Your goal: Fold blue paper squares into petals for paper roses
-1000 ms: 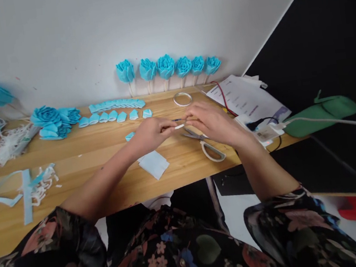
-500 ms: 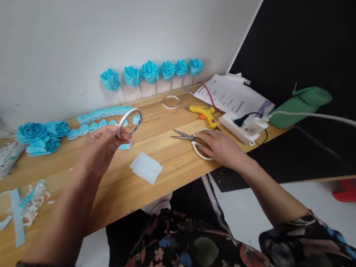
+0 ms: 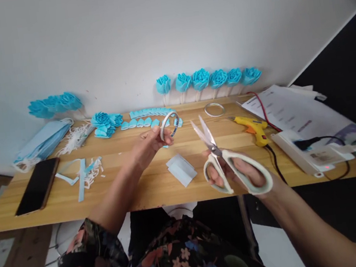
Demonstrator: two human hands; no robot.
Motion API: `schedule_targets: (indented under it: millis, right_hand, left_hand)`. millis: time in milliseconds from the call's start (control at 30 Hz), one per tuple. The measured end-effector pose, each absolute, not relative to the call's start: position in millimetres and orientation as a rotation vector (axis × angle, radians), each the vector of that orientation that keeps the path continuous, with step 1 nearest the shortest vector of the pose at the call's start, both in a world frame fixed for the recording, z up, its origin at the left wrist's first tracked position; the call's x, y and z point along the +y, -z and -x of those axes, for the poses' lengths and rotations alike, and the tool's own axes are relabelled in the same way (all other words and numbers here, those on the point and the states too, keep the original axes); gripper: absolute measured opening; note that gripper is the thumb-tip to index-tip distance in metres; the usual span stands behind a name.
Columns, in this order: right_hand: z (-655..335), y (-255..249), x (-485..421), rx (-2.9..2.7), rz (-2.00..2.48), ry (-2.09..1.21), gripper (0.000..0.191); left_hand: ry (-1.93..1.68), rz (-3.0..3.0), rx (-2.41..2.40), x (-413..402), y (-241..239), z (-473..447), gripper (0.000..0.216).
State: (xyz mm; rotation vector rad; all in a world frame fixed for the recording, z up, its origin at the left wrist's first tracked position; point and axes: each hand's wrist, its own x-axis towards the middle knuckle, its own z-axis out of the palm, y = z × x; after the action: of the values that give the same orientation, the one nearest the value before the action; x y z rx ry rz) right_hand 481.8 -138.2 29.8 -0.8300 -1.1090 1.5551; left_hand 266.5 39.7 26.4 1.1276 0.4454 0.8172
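My left hand (image 3: 148, 145) pinches a thin roll of tape (image 3: 168, 126) and holds it upright above the wooden table (image 3: 122, 189). My right hand (image 3: 239, 173) grips white-handled scissors (image 3: 224, 162), lifted off the table with the blades slightly apart and pointing up toward the roll. A small folded white-blue piece (image 3: 182, 169) lies on the table between my hands. Small blue folded petals (image 3: 140, 122) lie in a row behind the roll.
Several blue paper roses on sticks (image 3: 206, 78) lean on the wall. A second tape ring (image 3: 214, 109), a yellow glue gun (image 3: 252, 126), a power strip (image 3: 308, 151) and papers (image 3: 293, 109) lie right. A phone (image 3: 37, 185), blue masks (image 3: 41, 142) and scraps (image 3: 81, 174) lie left.
My right hand has picked the scissors up off the table. My left hand still holds the tape roll, now nearer the middle. The view has swung left.
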Motion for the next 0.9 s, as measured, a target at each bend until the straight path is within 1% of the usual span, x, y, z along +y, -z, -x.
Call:
schedule_targets:
  millis: [200,367,567,667,833,900]
  right_hand:
    - [-463,-23,-121,-1.242,0.728,-1.655,0.051]
    - [-460,-22,-112,-1.234,0.707,-1.714,0.052]
    - [-461,-11,-99,-1.197,0.691,-1.760,0.058]
    - [-462,-8,-92,-1.190,0.621,-1.731,0.057]
    - [-459,-8,-89,-1.128,0.589,-1.788,0.059]
    - [-458,-8,-90,-1.088,0.597,-1.812,0.059]
  left_hand:
    - [-0.804,-1.171,0.424,39,-22,-266,0.051]
    - [-0.792,-1.178,0.454,38,-22,-264,0.051]
    - [-0.788,-1.215,0.415,36,-14,-264,0.045]
    - [-0.767,-1.324,0.383,34,-12,-262,0.042]
    - [-0.765,-1.502,0.416,30,-19,-259,0.033]
    - [-0.765,-1.564,0.417,29,-23,-257,0.032]
